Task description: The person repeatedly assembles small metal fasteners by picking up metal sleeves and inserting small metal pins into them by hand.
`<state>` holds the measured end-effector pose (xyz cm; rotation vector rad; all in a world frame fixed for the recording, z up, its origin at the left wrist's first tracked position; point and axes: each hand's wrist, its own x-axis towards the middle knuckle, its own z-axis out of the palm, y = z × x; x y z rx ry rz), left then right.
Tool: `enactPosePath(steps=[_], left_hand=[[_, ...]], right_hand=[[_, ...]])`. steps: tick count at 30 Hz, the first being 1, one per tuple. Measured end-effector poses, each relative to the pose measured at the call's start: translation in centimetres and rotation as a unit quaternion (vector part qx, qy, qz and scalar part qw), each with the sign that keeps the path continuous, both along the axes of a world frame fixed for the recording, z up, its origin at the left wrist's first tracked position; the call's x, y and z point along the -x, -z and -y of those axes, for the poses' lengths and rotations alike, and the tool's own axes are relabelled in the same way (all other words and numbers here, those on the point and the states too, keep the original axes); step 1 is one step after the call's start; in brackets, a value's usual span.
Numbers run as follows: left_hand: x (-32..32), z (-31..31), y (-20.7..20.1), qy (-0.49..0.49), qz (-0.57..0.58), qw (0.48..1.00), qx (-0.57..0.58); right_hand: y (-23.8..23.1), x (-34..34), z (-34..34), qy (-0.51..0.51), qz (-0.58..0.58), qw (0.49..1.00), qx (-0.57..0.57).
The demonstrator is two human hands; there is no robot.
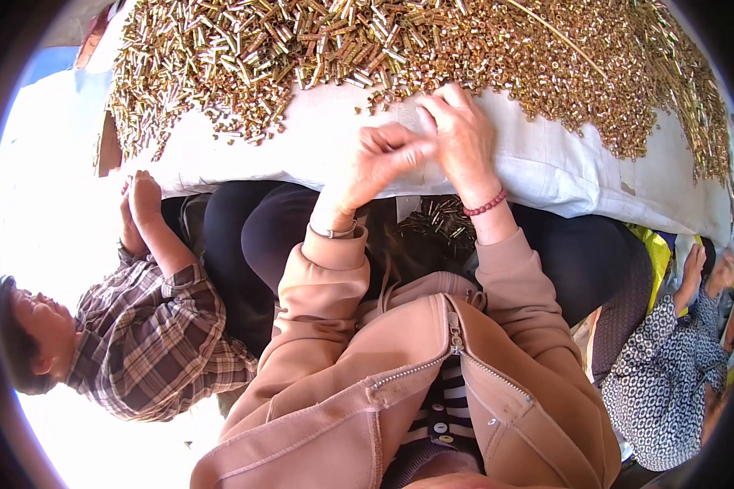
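My left hand point(383, 163) is closed, its fingers curled and its thumb pointing toward the right hand. My right hand point(463, 137) is bent with its fingers drawn in, close against the left thumb. Anything pinched between the fingers is hidden or too small to make out. Both hands hover over the near edge of a white cloth point(326, 114). Just beyond them spreads a heap of small brass-coloured metal tubes point(351, 49), longer at the left. Shorter brass-coloured pieces point(538, 73) lie thickly toward the right.
Below my hands, between my knees, more metal tubes point(440, 224) lie in a dark hollow. A thin straw-like stick point(559, 34) rests on the heap. A person in a plaid shirt point(155, 334) sits at the left, another in a patterned top point(665, 367) at the right.
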<state>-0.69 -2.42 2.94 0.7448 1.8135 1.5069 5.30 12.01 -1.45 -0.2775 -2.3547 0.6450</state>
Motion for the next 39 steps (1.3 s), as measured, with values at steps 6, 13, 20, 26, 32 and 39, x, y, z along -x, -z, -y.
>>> enactPosePath(steps=[6, 13, 20, 26, 32, 39], left_hand=[[5.2, -1.1, 3.1, -0.278, -0.392, 0.871, 0.099], [5.0, -2.1, 2.3, -0.294, -0.462, 0.809, 0.212], [5.3, -1.7, 2.6, -0.274, -0.449, 0.819, 0.228], [3.7, -2.4, 1.1, -0.299, -0.322, 0.889, 0.127], [1.1, -2.3, 1.1, -0.231, 0.16, 0.943, -0.179], [0.0, -2.8, 1.8, -0.207, 0.312, 0.902, -0.214]], right_hand=[[-0.6, -0.2, -0.1, 0.027, 0.02, 0.999, -0.009], [-0.5, -0.5, -0.1, 0.056, 0.045, 0.997, -0.003], [-0.1, -0.8, -0.7, 0.021, -0.006, 0.999, 0.035], [0.1, -1.5, -2.3, -0.042, -0.066, 0.928, 0.365], [-2.2, -1.8, -1.5, -0.122, -0.103, 0.86, 0.485], [-1.9, -2.0, -1.0, -0.199, -0.115, 0.836, 0.498]])
